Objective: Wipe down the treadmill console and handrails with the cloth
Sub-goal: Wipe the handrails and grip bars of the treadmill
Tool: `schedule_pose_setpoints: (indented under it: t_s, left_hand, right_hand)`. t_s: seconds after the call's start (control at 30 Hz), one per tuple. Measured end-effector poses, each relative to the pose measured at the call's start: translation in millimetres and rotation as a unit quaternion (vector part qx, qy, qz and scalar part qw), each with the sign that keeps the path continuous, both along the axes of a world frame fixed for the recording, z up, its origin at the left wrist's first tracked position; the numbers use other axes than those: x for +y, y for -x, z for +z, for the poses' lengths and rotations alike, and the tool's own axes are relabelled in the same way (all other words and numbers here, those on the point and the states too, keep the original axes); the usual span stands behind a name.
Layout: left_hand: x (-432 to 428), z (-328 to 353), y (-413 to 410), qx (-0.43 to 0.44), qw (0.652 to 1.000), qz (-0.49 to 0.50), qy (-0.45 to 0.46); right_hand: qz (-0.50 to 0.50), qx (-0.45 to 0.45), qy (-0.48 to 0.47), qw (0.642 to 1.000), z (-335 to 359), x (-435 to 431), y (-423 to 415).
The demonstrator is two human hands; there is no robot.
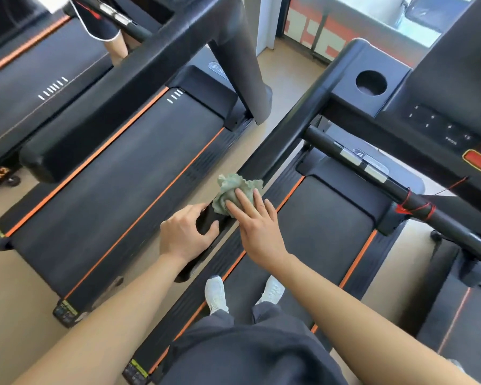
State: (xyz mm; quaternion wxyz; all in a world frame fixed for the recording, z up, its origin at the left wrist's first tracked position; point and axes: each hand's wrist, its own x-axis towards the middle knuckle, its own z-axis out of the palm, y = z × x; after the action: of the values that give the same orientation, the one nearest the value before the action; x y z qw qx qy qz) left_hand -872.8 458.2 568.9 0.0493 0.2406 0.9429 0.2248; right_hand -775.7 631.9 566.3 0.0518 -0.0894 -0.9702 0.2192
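A crumpled pale green cloth [233, 190] lies on the treadmill's black left handrail [289, 123], near its lower end. My right hand [257, 220] presses flat on the cloth with fingers spread. My left hand [186, 232] grips the rail's end just below the cloth, thumb curled around it. The console [439, 126], with a cup holder, buttons and an orange-red key, sits at the upper right. A black crossbar [400, 187] with silver sensor plates and a red cord runs under the console.
I stand on the belt [325, 218] of this treadmill, white shoes visible. A second treadmill [117, 168] lies close on the left, its own handrail overhead. Another person's leg shows at the top left. Tan floor runs between the machines.
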Motion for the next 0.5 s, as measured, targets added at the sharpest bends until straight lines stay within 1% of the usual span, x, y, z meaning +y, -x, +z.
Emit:
schedule_pose_setpoints:
  t_s: [0.13,0.2,0.37,0.5]
  left_hand:
    - [0,0,0,0.016,1.000,-0.002,-0.002]
    - [0,0,-1,0.021,1.000,-0.008,-0.001]
    - [-1,0,-3,0.049,0.999,-0.012,0.006]
    - [3,2,-7,0.082,0.996,-0.014,0.020]
  right_hand:
    - [0.100,0.008,-0.065,0.993,5,27,8]
    - [0.120,0.005,-0.081,0.989,9,46,18]
    - [0.061,0.004,-0.095,0.994,15,90,50]
    - [0.017,-0.020,-0.060,0.998,20,121,73]
